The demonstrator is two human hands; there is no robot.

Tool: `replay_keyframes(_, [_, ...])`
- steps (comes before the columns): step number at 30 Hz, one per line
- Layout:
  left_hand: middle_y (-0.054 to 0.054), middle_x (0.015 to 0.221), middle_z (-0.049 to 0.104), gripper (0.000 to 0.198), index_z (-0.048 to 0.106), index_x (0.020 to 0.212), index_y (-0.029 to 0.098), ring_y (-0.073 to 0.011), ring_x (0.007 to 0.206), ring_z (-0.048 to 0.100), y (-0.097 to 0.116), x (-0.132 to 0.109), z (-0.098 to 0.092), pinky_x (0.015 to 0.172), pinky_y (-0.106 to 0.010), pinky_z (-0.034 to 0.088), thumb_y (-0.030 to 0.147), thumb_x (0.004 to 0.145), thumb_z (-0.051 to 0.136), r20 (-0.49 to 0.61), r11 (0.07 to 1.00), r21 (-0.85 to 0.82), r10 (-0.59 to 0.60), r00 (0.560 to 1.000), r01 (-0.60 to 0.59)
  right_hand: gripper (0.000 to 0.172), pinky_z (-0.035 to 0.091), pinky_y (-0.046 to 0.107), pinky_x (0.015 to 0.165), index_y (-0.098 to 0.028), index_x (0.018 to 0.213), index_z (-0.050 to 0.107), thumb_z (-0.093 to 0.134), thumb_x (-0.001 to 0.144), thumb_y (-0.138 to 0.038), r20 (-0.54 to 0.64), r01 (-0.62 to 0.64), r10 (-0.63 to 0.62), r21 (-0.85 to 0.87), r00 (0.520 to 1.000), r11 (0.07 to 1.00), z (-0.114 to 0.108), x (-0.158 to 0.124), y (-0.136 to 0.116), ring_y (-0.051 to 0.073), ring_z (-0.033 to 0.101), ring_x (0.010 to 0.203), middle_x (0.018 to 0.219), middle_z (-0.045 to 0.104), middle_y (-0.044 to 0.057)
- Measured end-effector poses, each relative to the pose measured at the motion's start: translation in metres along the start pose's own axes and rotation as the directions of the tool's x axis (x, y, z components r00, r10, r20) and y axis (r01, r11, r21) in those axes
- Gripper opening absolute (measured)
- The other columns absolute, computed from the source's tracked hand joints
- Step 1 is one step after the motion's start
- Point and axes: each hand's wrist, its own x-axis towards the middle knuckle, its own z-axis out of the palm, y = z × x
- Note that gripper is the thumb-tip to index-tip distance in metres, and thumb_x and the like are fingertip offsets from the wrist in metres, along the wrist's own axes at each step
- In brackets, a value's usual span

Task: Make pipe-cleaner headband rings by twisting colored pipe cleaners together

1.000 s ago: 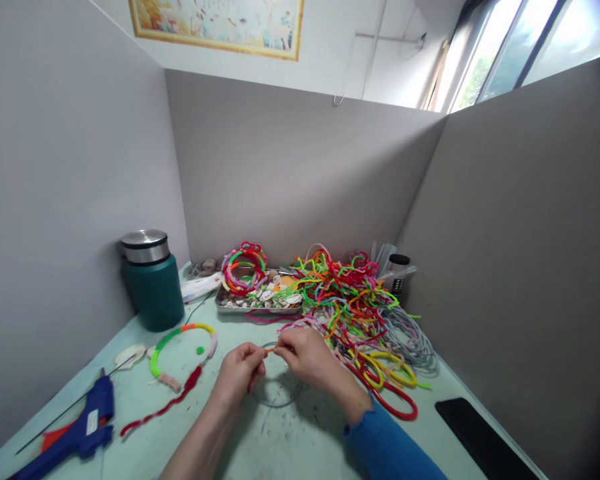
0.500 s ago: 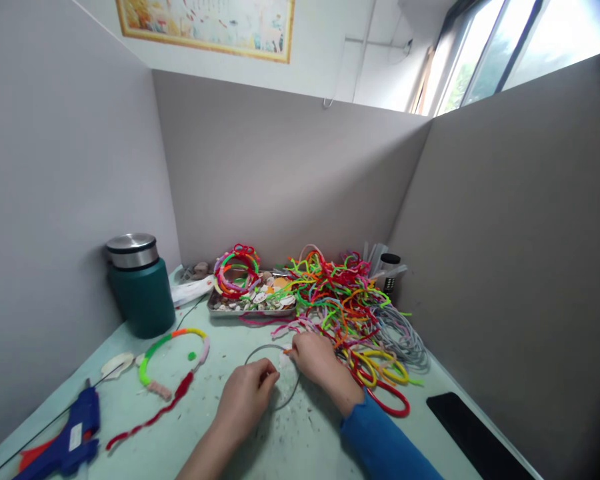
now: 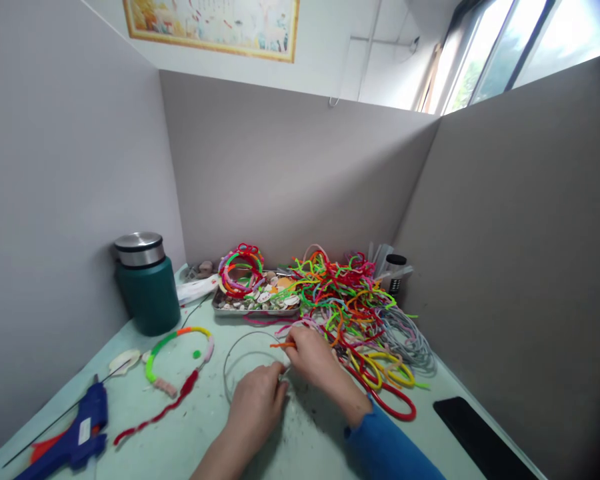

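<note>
My left hand [image 3: 260, 405] is closed, its thumb and fingers pinching a thin grey wire ring [image 3: 231, 351]. The ring loops out to the left and behind that hand, above the table. My right hand [image 3: 311, 355], with a blue sleeve at the wrist, is closed on an orange pipe cleaner [image 3: 280, 345] whose short end sticks out to the left. Both sets of fingertips almost meet at the ring's right side. Whether the right fingers also grip the wire is hidden. A finished-looking colourful pipe-cleaner ring [image 3: 153, 357] with a loose red tail lies at left.
A blue glue gun [image 3: 83, 427] and green bottle [image 3: 150, 290] stand left. Behind are a metal tray [image 3: 257, 313] of small pieces and a heap of pipe cleaners [image 3: 340, 287]. Grey wire coils [image 3: 413, 343] and a black phone-like slab [image 3: 480, 433] lie right.
The wire ring has shifted left and up off the table. My left hand has moved closer to my right hand, and more of the orange pipe cleaner shows.
</note>
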Motion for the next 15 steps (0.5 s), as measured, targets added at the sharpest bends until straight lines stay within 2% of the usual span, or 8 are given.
replay_keyframes(3, [-0.008,0.076,0.069,0.025,0.060,0.087,0.022,-0.0223,0.072,0.063,-0.001,0.003,-0.003,0.058,-0.026,0.029,0.027,0.089,0.035,-0.011,0.999,-0.031,-0.033,0.999,0.033,0.016,0.035,0.025,0.064,-0.018,0.085,0.061,0.053,0.082,-0.031,-0.046,0.015,-0.010,0.109,0.999,0.994,0.000,-0.002,-0.001,0.018,0.060,0.079,0.084,0.067,0.006])
replay_keyframes(7, [-0.007,0.070,0.067,0.033,0.061,0.088,0.021,-0.0211,0.066,0.061,-0.005,0.007,-0.010,0.057,-0.026,0.031,0.033,0.090,0.031,-0.094,0.980,-0.186,-0.097,0.991,0.078,0.029,0.037,0.024,0.068,-0.018,0.095,0.056,0.052,0.083,-0.045,-0.100,0.044,-0.013,0.316,0.995,0.948,-0.003,-0.001,0.000,0.017,0.058,0.083,0.091,0.064,0.005])
replay_keyframes(11, [-0.002,0.059,0.061,0.041,0.066,0.090,0.020,-0.0178,0.058,0.056,-0.008,0.008,-0.020,0.057,-0.024,0.034,0.042,0.089,0.032,-0.165,0.908,-0.410,-0.166,0.972,0.086,0.024,0.035,0.023,0.064,-0.018,0.086,0.055,0.039,0.091,-0.035,-0.143,0.117,-0.065,0.393,0.988,0.912,-0.006,0.001,0.001,0.014,0.056,0.075,0.081,0.062,0.003])
replay_keyframes(15, [0.003,0.047,0.051,0.043,0.066,0.093,0.018,-0.0158,0.052,0.051,-0.011,0.009,-0.025,0.055,-0.023,0.035,0.047,0.086,0.036,-0.182,0.802,-0.595,-0.184,0.966,0.041,0.021,0.032,0.021,0.059,-0.017,0.076,0.055,0.042,0.090,-0.027,-0.179,0.201,-0.135,0.429,0.975,0.881,-0.006,0.002,-0.002,0.012,0.052,0.065,0.068,0.058,0.000])
